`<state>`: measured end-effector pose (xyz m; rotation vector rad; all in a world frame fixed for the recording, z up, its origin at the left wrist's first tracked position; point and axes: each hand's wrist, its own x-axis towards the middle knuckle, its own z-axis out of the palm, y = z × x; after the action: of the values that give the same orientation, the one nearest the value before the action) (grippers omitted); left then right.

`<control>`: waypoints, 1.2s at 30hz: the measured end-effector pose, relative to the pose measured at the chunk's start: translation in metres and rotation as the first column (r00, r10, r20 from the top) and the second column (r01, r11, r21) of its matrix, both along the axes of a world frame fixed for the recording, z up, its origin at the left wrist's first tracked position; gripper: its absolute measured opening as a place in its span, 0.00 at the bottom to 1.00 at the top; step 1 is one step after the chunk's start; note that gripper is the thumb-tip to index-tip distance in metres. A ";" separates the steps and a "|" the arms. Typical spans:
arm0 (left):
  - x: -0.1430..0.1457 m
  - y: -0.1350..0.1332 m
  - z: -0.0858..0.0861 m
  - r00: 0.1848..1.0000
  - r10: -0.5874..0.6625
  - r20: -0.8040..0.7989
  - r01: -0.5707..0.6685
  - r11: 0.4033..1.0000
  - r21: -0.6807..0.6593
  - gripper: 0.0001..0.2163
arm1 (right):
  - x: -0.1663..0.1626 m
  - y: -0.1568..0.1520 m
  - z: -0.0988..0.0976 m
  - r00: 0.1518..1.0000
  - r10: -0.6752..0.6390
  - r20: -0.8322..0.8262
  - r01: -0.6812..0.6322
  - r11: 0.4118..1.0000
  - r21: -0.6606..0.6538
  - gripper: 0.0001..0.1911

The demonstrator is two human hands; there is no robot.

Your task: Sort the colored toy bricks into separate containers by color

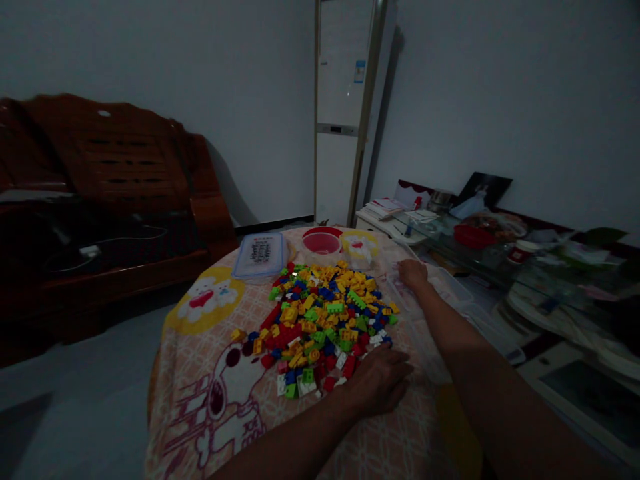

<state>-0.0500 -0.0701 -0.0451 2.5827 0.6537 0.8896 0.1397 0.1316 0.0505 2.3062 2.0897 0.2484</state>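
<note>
A large heap of toy building bricks in yellow, red, blue, green and white lies spread over the round table. At the heap's near right edge, my left hand rests low over the cloth, palm down and fingers stretched out, with no brick visible in it. My right hand is further off, on the right side, its fingers bent at the far part of a clear plastic container. The dim light and see-through plastic make the container's outline hard to follow.
A lidded plastic box with dark print lies at the far left of the patterned tablecloth. Beside it are a pink-red bowl and a small clear container. A cluttered glass table stands right; a wooden bench stands left.
</note>
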 end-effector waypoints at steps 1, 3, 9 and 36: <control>0.000 0.000 0.000 1.000 0.000 -0.003 0.000 1.000 -0.001 0.14 | 0.000 0.001 0.000 1.000 -0.002 0.004 0.002 1.000 0.009 0.20; 0.000 0.002 0.001 1.000 -0.013 -0.026 0.013 1.000 -0.001 0.14 | 0.001 0.002 -0.001 1.000 -0.008 0.013 0.007 1.000 0.027 0.20; -0.001 0.004 0.006 0.996 -0.034 -0.088 0.032 0.999 -0.018 0.14 | 0.009 0.004 0.001 0.999 -0.038 0.023 0.038 0.999 0.029 0.19; -0.003 0.002 0.011 0.991 -0.064 -0.113 0.061 0.998 -0.035 0.08 | -0.086 0.021 0.011 0.965 0.261 0.034 -0.260 0.965 -0.034 0.18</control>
<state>-0.0533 -0.0684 -0.0340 2.6255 0.6089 0.7102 0.0540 0.1531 0.0612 1.9888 2.3578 0.2618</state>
